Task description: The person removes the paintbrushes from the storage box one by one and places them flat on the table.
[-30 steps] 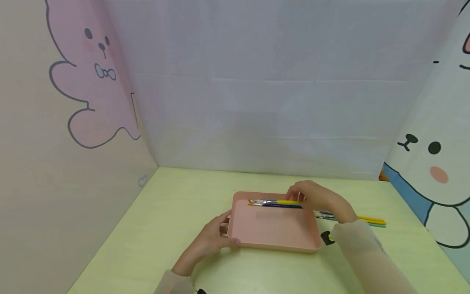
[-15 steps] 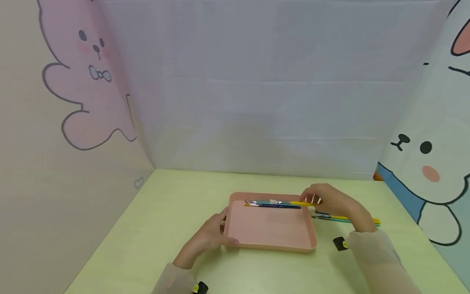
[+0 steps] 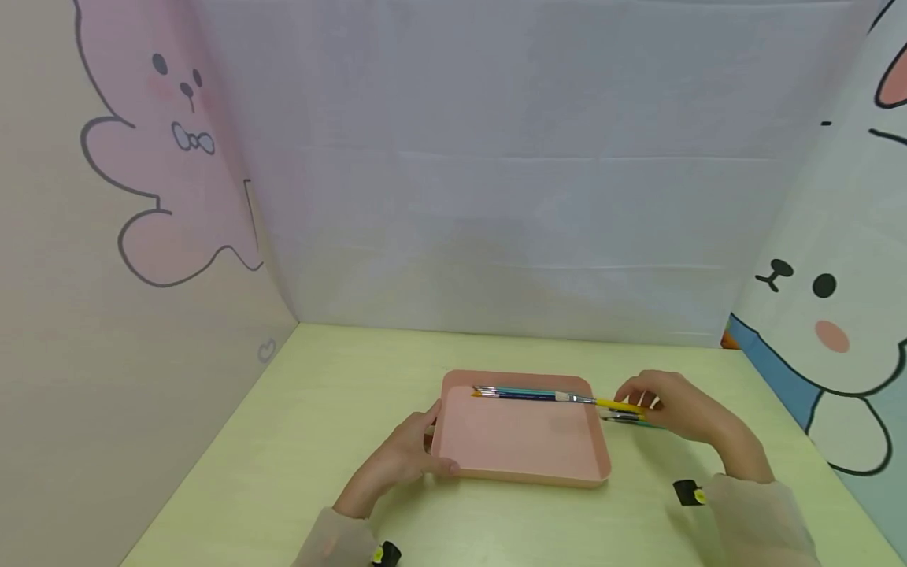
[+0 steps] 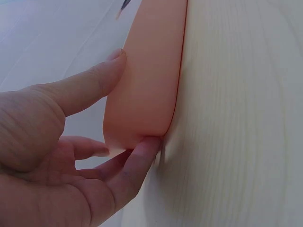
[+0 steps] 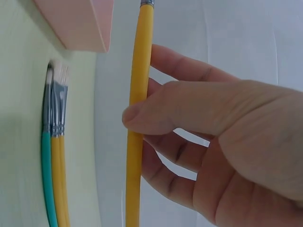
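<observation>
My right hand [image 3: 683, 411] pinches the yellow handle of a paintbrush [image 5: 142, 52] between thumb and fingers. The brush is raised above the table, its bristle end over the right side of a shallow pink tray [image 3: 517, 445]. Inside the tray, along its far side, lie several paintbrushes [image 3: 520, 394], one dark blue and one teal among them. At the tray's near left corner my left hand [image 3: 400, 455] holds on, thumb against the front wall and fingers around the left side. Beside the tray, more paintbrushes [image 5: 57, 156] with yellow and teal handles lie together on the table, partly hidden by my right hand in the head view.
The pale wooden table [image 3: 298, 441] runs back to a white curtain-like wall [image 3: 496, 197]. Side panels carry a pink bear drawing [image 3: 177, 157] at left and a white cartoon animal [image 3: 794, 331] at right. A small black tag [image 3: 687, 493] hangs by the right cuff.
My right hand has moved right and toward me, drawing the yellow paintbrush off from over the brushes in the tray. The left hand keeps its place at the tray corner.
</observation>
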`<state>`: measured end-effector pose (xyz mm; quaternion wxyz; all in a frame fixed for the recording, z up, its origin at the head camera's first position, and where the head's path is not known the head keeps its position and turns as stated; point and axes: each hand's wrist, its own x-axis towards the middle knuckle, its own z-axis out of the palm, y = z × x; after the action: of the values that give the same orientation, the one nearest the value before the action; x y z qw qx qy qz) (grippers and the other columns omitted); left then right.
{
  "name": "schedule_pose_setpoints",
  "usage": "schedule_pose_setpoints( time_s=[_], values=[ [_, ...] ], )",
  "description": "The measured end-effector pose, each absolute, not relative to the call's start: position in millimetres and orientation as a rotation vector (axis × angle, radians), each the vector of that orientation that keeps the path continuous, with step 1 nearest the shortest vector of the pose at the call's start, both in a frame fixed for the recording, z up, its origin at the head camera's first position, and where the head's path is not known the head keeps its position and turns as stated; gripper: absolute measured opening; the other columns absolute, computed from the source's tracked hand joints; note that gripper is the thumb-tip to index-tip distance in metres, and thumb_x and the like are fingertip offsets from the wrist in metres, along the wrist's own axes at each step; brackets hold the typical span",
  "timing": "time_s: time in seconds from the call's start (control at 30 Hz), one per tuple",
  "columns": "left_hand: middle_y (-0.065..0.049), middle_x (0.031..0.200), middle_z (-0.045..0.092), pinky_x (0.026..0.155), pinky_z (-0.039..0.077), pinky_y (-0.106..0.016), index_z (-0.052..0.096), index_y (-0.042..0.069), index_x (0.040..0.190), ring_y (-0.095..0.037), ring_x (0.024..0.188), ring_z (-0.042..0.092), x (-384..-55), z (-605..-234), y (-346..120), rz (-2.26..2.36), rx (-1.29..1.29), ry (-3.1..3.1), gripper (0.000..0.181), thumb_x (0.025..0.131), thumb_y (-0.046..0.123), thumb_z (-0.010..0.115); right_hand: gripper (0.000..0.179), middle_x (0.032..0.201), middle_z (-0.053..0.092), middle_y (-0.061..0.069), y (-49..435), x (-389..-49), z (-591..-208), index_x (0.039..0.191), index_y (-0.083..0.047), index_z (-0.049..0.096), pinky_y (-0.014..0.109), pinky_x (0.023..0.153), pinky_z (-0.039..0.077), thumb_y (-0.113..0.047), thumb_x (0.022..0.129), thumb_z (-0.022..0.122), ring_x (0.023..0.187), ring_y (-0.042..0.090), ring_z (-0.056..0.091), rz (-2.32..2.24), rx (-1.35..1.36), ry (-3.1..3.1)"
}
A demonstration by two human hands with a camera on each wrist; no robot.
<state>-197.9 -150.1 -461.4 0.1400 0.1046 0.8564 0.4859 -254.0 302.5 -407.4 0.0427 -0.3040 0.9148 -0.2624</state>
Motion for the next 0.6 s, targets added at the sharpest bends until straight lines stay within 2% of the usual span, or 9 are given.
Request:
schedule_pose_setpoints(
  time_s=[0.3,0.6],
  values=[
    [-0.021,0.148,0.047,0.099,0.051,-0.045,0.019,0.006,0.170,-0.028,0.114,0.061,-196,-462,-151,1.435,0.315,2.452,0.118,0.081,0.015,0.095,0.042,0.102,0.069,-0.004,321,-249,-406,0.115,-0.015,0.076,0.027,0.075,0.057,0.016,0.088,0.073,0.088,0.015,0.063,-0.759,-0.865,2.845],
    [-0.022,0.146,0.048,0.097,0.052,-0.045,0.017,0.006,0.170,-0.028,0.113,0.063,-196,-464,-152,1.477,0.348,2.424,0.118,0.081,0.011,0.095,0.041,0.102,0.070,-0.002,343,-250,-409,0.114,-0.012,0.077,0.026,0.075,0.056,0.018,0.086,0.072,0.089,0.017,0.062,-0.726,-0.725,2.883]
  ],
)
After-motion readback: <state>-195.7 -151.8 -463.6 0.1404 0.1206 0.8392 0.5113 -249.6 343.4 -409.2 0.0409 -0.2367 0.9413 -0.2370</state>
